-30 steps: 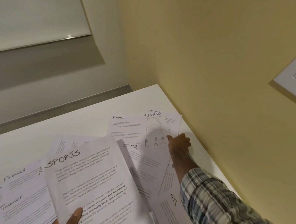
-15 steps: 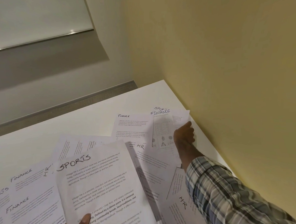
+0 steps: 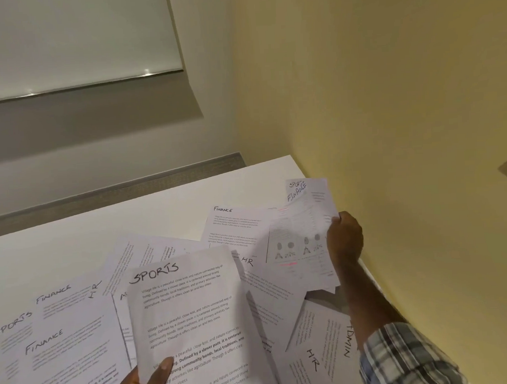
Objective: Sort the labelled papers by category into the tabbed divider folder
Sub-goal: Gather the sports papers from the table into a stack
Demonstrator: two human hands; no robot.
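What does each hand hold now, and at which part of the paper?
The left hand pinches the SPORTS sheet at its lower left edge. The right hand grips the sheet marked FINANCE at its right edge, lifted off the table.

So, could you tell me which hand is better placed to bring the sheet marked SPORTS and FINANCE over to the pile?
Right. The right hand already pinches that sheet at its right edge, lifted by the wall. The left hand is occupied holding the SPORTS paper.

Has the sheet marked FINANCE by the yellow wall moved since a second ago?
Yes. The right hand has lifted the FINANCE sheet off the table, tilted toward the yellow wall.
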